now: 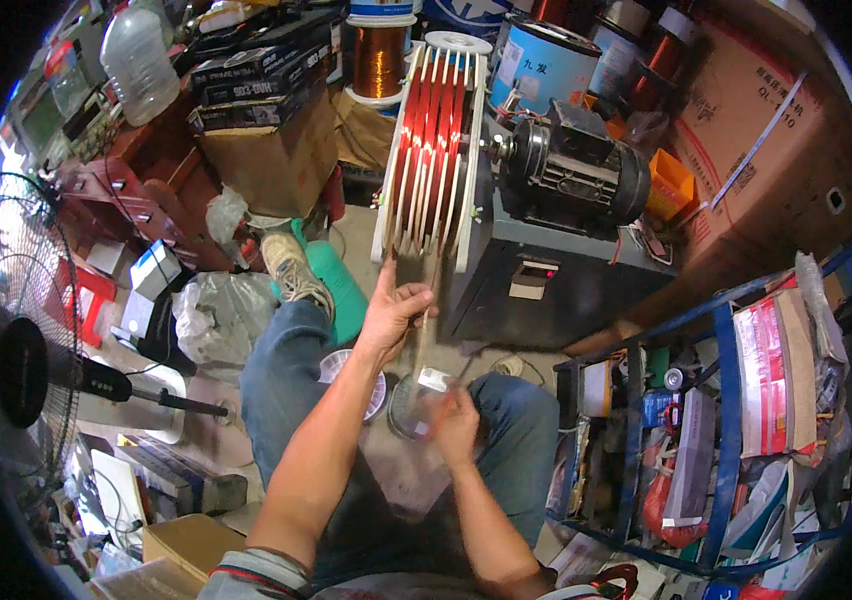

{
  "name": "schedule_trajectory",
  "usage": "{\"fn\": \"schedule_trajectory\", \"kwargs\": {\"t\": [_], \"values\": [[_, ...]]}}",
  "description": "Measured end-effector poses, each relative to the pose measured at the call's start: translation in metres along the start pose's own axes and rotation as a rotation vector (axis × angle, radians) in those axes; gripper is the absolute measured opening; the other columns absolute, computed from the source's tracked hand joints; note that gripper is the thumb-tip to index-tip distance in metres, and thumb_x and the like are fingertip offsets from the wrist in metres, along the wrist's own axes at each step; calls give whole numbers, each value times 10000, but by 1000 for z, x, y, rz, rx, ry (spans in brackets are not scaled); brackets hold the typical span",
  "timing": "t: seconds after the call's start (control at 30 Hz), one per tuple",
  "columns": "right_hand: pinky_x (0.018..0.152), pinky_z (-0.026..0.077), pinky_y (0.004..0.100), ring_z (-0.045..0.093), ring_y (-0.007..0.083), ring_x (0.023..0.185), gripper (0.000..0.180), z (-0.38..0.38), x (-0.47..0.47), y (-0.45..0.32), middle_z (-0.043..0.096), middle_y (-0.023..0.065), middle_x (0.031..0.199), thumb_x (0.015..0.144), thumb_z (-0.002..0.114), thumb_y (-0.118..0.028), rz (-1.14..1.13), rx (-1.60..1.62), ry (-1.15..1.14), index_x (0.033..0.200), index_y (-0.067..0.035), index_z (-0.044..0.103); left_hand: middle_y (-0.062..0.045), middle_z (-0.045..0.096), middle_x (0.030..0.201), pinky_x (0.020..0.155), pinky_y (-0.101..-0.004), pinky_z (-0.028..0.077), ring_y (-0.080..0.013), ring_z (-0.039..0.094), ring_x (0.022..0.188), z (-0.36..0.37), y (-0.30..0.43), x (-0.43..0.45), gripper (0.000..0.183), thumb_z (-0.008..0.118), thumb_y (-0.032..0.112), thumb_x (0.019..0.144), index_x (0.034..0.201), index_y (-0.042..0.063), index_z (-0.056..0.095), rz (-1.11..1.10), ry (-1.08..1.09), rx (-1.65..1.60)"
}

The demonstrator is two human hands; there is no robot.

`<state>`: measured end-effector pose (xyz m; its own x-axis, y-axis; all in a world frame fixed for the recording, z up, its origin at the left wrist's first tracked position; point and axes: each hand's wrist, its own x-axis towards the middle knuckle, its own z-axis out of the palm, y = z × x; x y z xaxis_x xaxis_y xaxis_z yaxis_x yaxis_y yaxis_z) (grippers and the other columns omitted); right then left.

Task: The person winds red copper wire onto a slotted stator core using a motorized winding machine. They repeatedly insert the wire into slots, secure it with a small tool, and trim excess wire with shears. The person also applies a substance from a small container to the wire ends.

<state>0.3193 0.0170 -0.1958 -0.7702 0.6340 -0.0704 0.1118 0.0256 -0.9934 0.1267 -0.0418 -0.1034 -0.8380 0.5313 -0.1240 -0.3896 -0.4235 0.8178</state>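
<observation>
Coils of red enamelled wire [432, 135] lie between the pale slats of a winding former [388, 202], mounted beside an electric motor [576, 169]. My left hand [396, 304] is at the former's lower end, its index finger pointing up to the bottom edge and its thumb out to the right; blur hides whether it pinches wire. My right hand [458, 424] is lower, over my lap, with its fingers curled around something thin and reddish that is blurred; I cannot tell what. Between my knees, a round wire spool [407, 412] stands on the floor, next to a second white spool [336, 364].
The motor rests on a grey metal cabinet [493, 262]. A floor fan [20, 375] is at left, near a plastic bag [223, 315]. At right stands a blue metal rack [722, 420] full of parts. Copper wire spools [378, 60] and a large carton [763, 127] are behind.
</observation>
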Motion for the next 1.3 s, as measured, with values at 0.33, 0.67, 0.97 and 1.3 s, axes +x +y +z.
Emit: {"fn": "schedule_trajectory", "kwargs": {"t": [0.33,0.67,0.97,1.3], "values": [[701,477,218,538,42,735,438,-73,55,-93,587,-33,837,823,785,-65,52,-282,-353,1229,-11,632,-119,638,861,710,-307,532,-188,634,739,-15,13,-7,1088,677,-63,846,1589,273,-44,28,-140,161],[852,518,449,658,403,994,438,-69,98,-187,690,229,1031,842,616,-274,-136,-905,-582,1237,-86,645,-126,652,808,699,-305,531,-193,654,717,-10,16,-9,1099,677,-70,835,1585,203,-79,61,-180,198],[809,528,499,662,430,930,368,-33,111,-202,699,229,936,830,612,-343,-169,-1188,-610,1075,-83,701,-124,664,778,672,-301,525,-186,668,705,-12,16,-9,1090,664,-89,813,1585,155,-65,21,-149,247],[849,530,508,669,444,946,329,-17,114,-208,690,276,969,821,594,-270,-148,-1263,-664,985,-9,712,-121,654,734,627,-297,527,-184,661,658,-17,10,-5,1078,665,-94,804,1581,113,-53,42,-128,255]]}}
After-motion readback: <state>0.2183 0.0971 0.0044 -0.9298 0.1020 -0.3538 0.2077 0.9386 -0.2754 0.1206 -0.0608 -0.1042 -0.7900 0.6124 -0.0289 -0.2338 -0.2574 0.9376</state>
